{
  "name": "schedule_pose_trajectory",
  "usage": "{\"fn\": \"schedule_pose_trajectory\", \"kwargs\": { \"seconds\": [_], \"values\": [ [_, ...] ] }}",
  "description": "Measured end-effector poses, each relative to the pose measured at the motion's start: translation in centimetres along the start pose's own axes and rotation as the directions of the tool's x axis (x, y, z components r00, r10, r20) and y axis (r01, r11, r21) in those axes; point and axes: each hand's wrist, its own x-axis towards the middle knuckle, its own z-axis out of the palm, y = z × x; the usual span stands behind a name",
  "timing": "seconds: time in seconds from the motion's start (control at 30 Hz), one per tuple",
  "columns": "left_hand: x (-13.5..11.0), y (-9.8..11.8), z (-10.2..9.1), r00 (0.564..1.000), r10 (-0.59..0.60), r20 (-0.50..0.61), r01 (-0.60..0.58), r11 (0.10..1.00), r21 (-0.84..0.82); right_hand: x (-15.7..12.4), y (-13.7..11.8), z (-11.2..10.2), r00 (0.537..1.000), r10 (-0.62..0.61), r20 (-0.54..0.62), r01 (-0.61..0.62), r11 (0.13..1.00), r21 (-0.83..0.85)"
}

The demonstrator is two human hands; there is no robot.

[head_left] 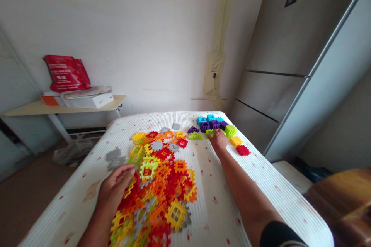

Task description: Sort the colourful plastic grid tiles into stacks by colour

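Observation:
My right hand (218,139) reaches to the far right of the table, its fingers closed round a lime green interlocking block (210,133). Close by are purple blocks (204,126), blue blocks (201,120), another lime green block (230,131) and a flat lime green piece (195,136). My left hand (116,185) is at the left edge of a heap of flat notched plastic pieces (159,185), fingers curled together. Whatever they may hold is hidden. A pale green square piece (147,168) lies just right of those fingertips.
A yellow block (236,141) and a red block (243,150) lie near the table's right edge. Grey pieces (113,155) rest left of the heap. Beyond the patterned tablecloth (214,185) stand a fridge (278,54) and a side shelf (29,108) with a red bag (66,73).

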Motion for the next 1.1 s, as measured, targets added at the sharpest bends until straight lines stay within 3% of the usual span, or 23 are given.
{"fn": "schedule_pose_trajectory", "kwargs": {
  "seconds": [0.17,0.27,0.4,0.53,0.6,0.7,0.87,1.1],
  "values": [
    [0.1,-0.4,0.1,0.998,0.060,0.014,-0.061,0.996,0.058,-0.3,0.0,-0.1,1.000,-0.005,-0.019,0.005,1.000,0.000],
    [0.2,-0.6,0.2,0.982,0.187,0.024,-0.188,0.959,0.212,-0.6,-0.1,-0.4,0.997,-0.027,-0.065,0.028,0.999,0.015],
    [-0.1,0.0,0.3,0.877,0.472,0.093,-0.456,0.753,0.475,-2.2,-0.4,-0.3,0.954,-0.221,-0.203,0.238,0.969,0.062],
    [-1.0,1.4,0.5,0.782,0.592,0.193,-0.571,0.559,0.601,-5.5,-0.7,0.2,0.865,-0.492,-0.097,0.501,0.856,0.128],
    [-1.5,1.9,0.8,0.776,0.595,0.210,-0.561,0.500,0.660,-7.1,-0.7,0.1,0.829,-0.559,-0.011,0.552,0.815,0.176],
    [-1.9,2.1,1.3,0.803,0.563,0.195,-0.495,0.449,0.744,-8.7,-0.6,-0.2,0.792,-0.606,0.070,0.577,0.782,0.237],
    [-1.7,1.5,1.8,0.828,0.535,0.164,-0.457,0.478,0.750,-9.3,-0.6,-0.5,0.787,-0.615,0.055,0.583,0.769,0.263],
    [-1.4,1.4,1.3,0.789,0.609,0.086,-0.562,0.658,0.501,-9.4,-1.2,-0.4,0.803,-0.590,0.083,0.553,0.790,0.267]
  ]
}}
